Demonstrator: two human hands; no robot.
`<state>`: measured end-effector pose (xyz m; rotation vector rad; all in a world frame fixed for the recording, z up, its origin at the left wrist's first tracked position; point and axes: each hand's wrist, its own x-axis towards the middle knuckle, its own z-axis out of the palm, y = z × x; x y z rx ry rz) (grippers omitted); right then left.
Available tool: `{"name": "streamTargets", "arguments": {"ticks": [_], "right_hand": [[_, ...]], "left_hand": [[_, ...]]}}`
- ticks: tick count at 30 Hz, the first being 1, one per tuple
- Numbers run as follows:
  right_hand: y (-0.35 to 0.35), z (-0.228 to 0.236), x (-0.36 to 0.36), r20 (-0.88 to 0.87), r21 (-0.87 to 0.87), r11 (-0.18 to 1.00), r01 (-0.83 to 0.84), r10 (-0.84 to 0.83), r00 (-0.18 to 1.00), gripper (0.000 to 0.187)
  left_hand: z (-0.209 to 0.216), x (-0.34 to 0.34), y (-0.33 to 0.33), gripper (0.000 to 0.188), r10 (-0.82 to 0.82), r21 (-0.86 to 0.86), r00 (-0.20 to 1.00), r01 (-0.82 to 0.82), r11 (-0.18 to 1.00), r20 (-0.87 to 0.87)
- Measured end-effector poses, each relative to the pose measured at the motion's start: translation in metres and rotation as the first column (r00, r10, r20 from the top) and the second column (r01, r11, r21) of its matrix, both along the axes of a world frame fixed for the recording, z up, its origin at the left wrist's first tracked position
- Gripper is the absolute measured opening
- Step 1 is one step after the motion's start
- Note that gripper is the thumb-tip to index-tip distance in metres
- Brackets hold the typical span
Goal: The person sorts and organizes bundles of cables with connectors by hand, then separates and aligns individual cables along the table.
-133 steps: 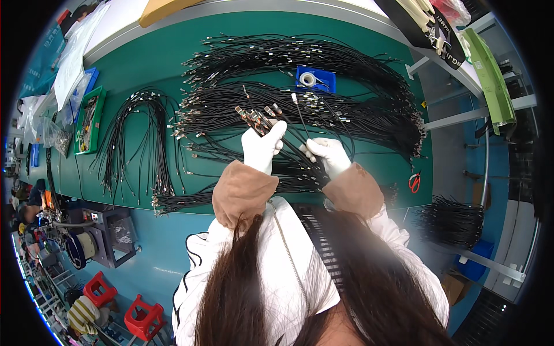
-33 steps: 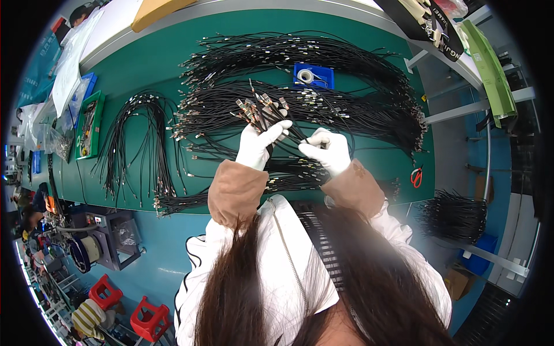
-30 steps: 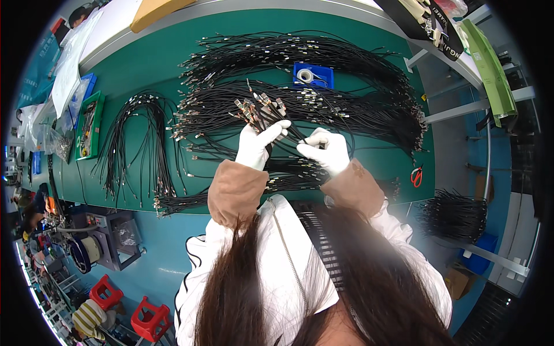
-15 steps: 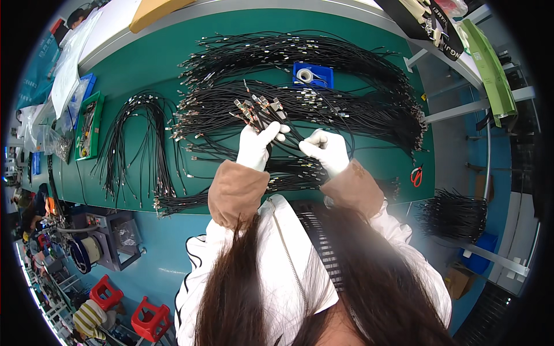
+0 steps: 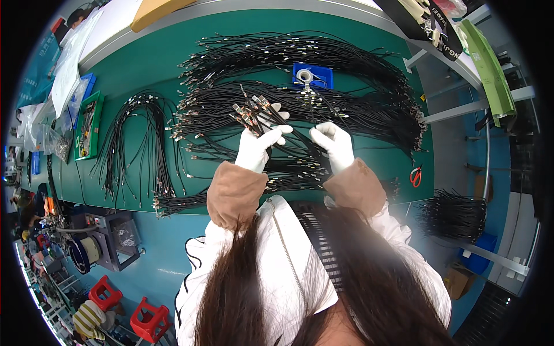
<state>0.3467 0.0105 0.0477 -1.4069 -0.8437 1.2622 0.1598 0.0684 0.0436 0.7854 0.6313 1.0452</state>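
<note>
Long dark hair hangs over the person's white jacket in the foreground. Just beyond, the white-gloved left hand closes around a bundle of black cables, its metal ends fanning above the fingers, over a green counter. The gloved right hand is just beside it, fingers bent with thumb and forefinger close together; whether they pinch a cable, I cannot tell. Red-handled scissors lie near the counter's right edge. Farther back, beyond a broad cable pile, a blue tray holds white tape.
</note>
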Motion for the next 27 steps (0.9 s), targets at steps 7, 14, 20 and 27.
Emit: {"name": "streamTargets", "arguments": {"ticks": [7, 14, 20, 27], "right_hand": [[0.014, 0.003, -0.005, 0.356, 0.062, 0.928, -0.367, 0.323, 0.877, 0.044], [0.015, -0.001, -0.007, 0.019, -0.013, 0.945, -0.327, 0.327, 0.945, 0.028], [0.014, 0.009, 0.004, 0.033, -0.031, 0.979, -0.203, 0.204, 0.978, 0.03], [0.007, 0.001, -0.005, 0.053, 0.033, 0.986, -0.162, 0.16, 0.986, 0.031]], "left_hand": [[0.004, -0.006, -0.004, 0.045, -0.181, 0.034, 0.983, 0.18, 0.983, 0.033], [-0.002, -0.002, -0.003, 0.048, -0.176, 0.03, 0.982, 0.175, 0.984, 0.07], [-0.003, 0.004, -0.005, 0.041, 0.063, -0.024, 0.993, -0.066, 0.998, -0.103], [-0.003, 0.007, -0.007, 0.027, 0.162, -0.122, 0.985, -0.168, 0.978, -0.06]]}}
